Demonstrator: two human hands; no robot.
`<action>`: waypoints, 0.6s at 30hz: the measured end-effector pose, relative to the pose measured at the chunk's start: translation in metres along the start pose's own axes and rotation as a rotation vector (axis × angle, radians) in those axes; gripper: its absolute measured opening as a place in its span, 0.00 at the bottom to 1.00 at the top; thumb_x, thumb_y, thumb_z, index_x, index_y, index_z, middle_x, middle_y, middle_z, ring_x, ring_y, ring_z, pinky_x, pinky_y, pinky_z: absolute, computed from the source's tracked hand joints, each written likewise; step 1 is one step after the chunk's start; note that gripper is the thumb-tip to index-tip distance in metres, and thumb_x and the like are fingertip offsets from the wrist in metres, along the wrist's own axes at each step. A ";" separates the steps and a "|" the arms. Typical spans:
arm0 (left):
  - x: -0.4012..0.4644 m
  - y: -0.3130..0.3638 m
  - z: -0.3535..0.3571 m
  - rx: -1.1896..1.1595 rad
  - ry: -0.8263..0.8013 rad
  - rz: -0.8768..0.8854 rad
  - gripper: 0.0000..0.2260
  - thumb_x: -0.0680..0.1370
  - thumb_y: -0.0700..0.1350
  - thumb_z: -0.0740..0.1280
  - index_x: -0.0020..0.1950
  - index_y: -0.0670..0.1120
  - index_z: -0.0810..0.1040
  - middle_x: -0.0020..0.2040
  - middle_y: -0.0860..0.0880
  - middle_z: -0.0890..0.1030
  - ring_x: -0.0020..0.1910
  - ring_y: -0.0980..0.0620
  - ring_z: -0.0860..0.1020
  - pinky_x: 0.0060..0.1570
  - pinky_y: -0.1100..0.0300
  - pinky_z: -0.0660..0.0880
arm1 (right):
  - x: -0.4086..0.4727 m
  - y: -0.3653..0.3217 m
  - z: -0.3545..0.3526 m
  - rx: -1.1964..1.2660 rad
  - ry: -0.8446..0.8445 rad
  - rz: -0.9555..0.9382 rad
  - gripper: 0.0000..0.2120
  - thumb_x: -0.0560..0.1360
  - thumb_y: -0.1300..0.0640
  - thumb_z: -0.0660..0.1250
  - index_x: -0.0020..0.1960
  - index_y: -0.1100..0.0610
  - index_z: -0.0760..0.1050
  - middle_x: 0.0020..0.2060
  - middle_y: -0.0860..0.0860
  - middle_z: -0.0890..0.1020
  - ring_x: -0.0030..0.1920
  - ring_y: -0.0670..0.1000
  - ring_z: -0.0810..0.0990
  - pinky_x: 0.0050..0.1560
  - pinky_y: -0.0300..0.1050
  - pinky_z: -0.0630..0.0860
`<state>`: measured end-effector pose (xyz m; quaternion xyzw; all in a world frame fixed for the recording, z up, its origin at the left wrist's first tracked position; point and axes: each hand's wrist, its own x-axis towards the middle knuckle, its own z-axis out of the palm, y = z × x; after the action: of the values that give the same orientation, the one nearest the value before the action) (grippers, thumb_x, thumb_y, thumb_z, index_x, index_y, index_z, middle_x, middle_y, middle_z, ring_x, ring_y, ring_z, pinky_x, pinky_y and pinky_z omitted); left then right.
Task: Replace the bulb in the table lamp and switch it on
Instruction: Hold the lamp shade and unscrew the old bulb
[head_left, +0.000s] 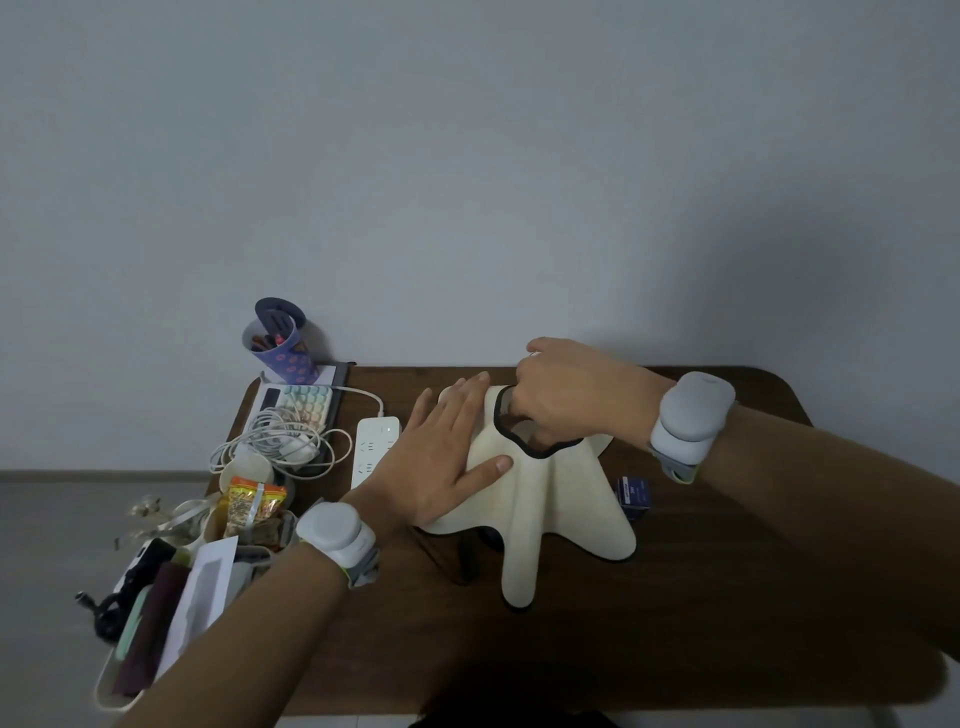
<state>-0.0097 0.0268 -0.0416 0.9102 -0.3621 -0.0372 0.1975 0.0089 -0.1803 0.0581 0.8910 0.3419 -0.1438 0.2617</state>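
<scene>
Dark wooden counter (701, 597) against a plain pale wall. Table lamp (540, 499) sits mid-counter — cream, draped, wavy shade with a thin black trim and a round opening at the top.

Left hand (447, 457) lies flat on the left side of the shade, fingers straight and spread, thumb pressed against the fabric, holding nothing. Right hand (566, 395) reaches into the top opening of the shade from the far side; fingers curl down inside the rim. What they hold in there is hidden, so its grip cannot be told. No bulb visible from this view.

Both wrists wear grey bands with a rounded grey pod on top.

Small dark blue box (635, 496) stands on the counter just right of the lamp, near the right forearm — label too small to read.

White power strip (375, 447) lies just left of the lamp, partly under the left hand. Further left: a calculator with pastel keys (306, 405), a tangle of white cable (275, 441) on top of it, and a purple patterned pen cup (280, 345) tilted at the back corner.

Front left edge: a white tray (111, 701) with snack packets (254, 504), a white envelope-like card, dark items.
</scene>
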 end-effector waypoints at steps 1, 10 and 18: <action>0.000 0.001 0.000 -0.003 0.000 0.000 0.39 0.84 0.65 0.55 0.85 0.45 0.43 0.85 0.49 0.53 0.85 0.50 0.49 0.82 0.43 0.47 | 0.000 -0.001 -0.002 -0.014 -0.020 0.008 0.13 0.77 0.46 0.61 0.45 0.53 0.78 0.34 0.49 0.74 0.38 0.53 0.77 0.59 0.50 0.73; 0.000 0.001 0.000 -0.010 0.010 -0.002 0.40 0.83 0.66 0.54 0.85 0.46 0.43 0.85 0.49 0.53 0.85 0.51 0.49 0.82 0.42 0.46 | 0.004 -0.003 -0.004 -0.085 -0.030 -0.024 0.13 0.78 0.45 0.62 0.46 0.52 0.80 0.35 0.49 0.73 0.39 0.53 0.77 0.63 0.51 0.72; 0.000 -0.003 0.004 0.012 0.004 -0.009 0.40 0.83 0.67 0.53 0.85 0.46 0.42 0.85 0.50 0.52 0.85 0.51 0.49 0.82 0.41 0.46 | 0.002 0.002 0.001 -0.022 0.006 -0.047 0.12 0.73 0.53 0.63 0.53 0.47 0.81 0.41 0.49 0.80 0.46 0.53 0.80 0.59 0.50 0.73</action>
<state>-0.0085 0.0273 -0.0459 0.9129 -0.3581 -0.0342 0.1928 0.0115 -0.1816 0.0569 0.8803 0.3651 -0.1433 0.2669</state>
